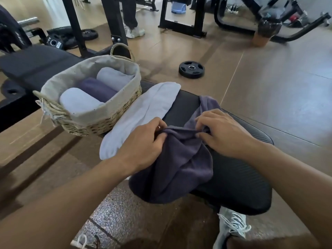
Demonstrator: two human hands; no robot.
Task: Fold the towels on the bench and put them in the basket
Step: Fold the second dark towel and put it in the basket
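Both hands (143,142) (222,133) pinch the purple towel (179,168) (fingertips hidden in folds).

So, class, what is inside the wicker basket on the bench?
Inside the wicker basket: three rolled towels side by side, a light one, a dark purple one and another light one. Anything beneath them is hidden by the towels and the cloth lining.

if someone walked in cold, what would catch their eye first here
First, the two hands at centre: the left hand and right hand both pinch a bunched edge of a dark purple towel draped over the near end of the black bench. Next, the wicker basket at left on the bench, already holding three rolled towels, with a pale blue towel lying flat beside it.
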